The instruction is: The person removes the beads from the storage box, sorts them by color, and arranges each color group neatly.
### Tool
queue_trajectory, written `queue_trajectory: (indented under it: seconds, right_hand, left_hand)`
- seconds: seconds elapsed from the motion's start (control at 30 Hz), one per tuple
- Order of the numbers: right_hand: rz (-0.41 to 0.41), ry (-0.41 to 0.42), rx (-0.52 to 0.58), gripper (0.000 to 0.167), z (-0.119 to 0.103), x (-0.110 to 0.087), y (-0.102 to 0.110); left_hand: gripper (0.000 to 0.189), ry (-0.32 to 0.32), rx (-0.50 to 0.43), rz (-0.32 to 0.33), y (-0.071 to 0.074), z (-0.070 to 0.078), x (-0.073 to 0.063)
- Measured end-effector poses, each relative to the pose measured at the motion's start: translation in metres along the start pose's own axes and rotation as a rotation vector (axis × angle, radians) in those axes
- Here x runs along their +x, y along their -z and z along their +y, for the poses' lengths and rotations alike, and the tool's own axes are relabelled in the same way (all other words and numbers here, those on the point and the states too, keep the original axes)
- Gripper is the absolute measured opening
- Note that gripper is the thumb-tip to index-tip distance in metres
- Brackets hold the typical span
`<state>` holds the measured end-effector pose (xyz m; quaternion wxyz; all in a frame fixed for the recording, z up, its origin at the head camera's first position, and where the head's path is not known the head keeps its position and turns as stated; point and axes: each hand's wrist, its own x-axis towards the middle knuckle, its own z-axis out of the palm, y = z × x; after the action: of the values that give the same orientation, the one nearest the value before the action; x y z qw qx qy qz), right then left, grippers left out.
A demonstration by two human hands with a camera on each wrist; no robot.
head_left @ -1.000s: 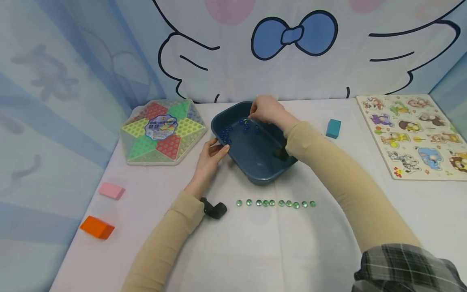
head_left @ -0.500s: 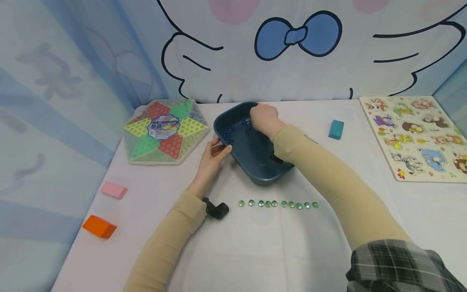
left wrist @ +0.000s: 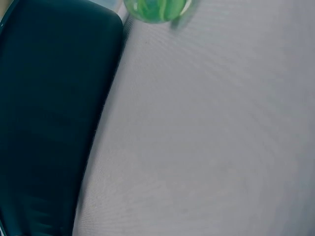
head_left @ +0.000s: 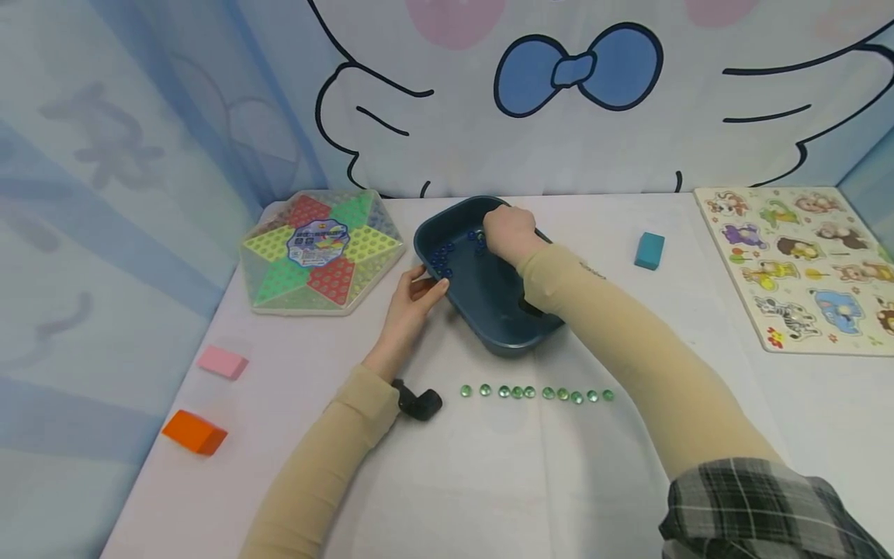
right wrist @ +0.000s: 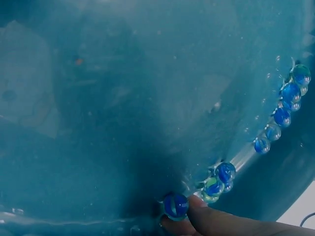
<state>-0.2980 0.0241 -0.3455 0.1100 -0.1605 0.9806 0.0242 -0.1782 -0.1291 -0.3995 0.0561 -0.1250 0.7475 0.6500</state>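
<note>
A dark blue-green plastic basin sits at the back middle of the table, with blue marbles along its inner left and far sides. My left hand holds the basin's left rim, thumb near the top edge and fingers at the outer wall. My right hand reaches inside by the far right wall. In the right wrist view its fingertips pinch one blue marble, close to other blue marbles and a greenish one. The right fingertips are hidden in the head view.
Several green marbles lie in a row before the basin. A hexagonal checkers board stands left, with pink and orange blocks nearer. A teal block and wooden animal puzzle lie right.
My right hand has moved lower into the basin along the far right side, its forearm shifting slightly left. The left hand keeps its hold on the rim. The head view has shifted slightly.
</note>
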Motion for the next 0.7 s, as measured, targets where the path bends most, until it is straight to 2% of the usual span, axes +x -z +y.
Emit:
queue_trajectory:
  seconds: [0.23,0.43,0.57,0.7]
  right_hand:
    - [0.011,0.007,0.015,0.023,0.0,0.003,0.0]
    - [-0.015,0.009,0.076,0.017,0.006,0.003,0.013]
    - [-0.069,0.05,0.248,0.02,0.015,-0.002,0.026]
    - [-0.128,0.105,0.519,0.025,0.029,-0.01,0.036]
  left_hand:
    - [0.063,0.008,-0.004,0.003,-0.001,0.0,0.0]
    - [0.063,0.003,-0.002,0.0,-0.002,0.0,-0.001]
    - [0.062,0.0,-0.009,0.002,-0.002,0.0,0.0]
    - [0.062,0.001,-0.017,0.008,-0.002,-0.001,0.0]
